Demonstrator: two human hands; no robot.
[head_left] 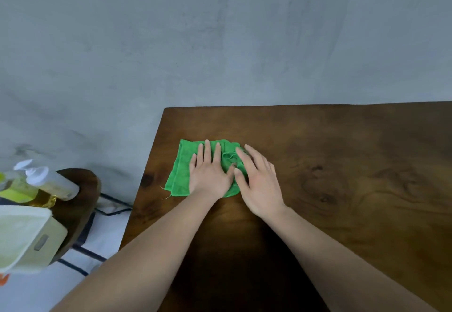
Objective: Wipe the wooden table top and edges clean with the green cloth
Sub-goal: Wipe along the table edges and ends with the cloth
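Green cloth (179, 174) is being pressed flat near the far-left corner of the wooden table (342, 177) | left hand (209, 174) and right hand (259, 184) are being held open, palms down, nothing clasped | soft, light, bunching easily; best controlled by spread palms.

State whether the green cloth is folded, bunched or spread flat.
Mostly spread flat: the green cloth lies open on the table, wrinkled under the flat left hand and right hand.
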